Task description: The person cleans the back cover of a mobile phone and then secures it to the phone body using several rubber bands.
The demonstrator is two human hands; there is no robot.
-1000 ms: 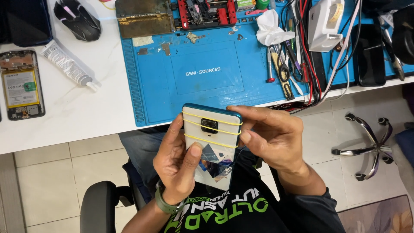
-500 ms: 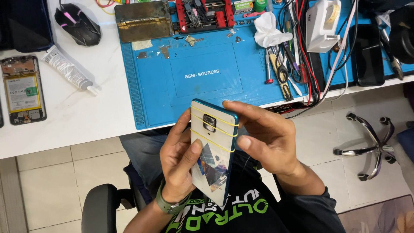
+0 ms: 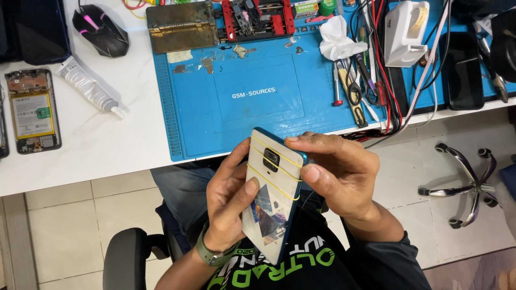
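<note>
Over my lap I hold a phone [image 3: 271,196] with its back towards me; it has a pale back cover, a teal rim and a camera block near the top. Yellow rubber bands [image 3: 274,183] cross the upper half of it. My left hand [image 3: 232,201] grips the phone's left edge, thumb pressed on the back cover. My right hand [image 3: 336,174] clasps the top right edge, fingers on the rim and thumb beside the bands. The phone tilts, its lower end pointing at my chest.
A blue work mat [image 3: 252,91] lies on the white desk [image 3: 97,145] ahead. An opened phone [image 3: 32,110], a glue tube [image 3: 88,88] and a mouse [image 3: 101,29] sit at the left. Tools and cables [image 3: 371,75] crowd the right. A chair base [image 3: 465,180] stands on the floor.
The phone has turned in my hands, from nearly flat-on to tilted with its right rim showing. Both hands shifted slightly with it and kept their hold.
</note>
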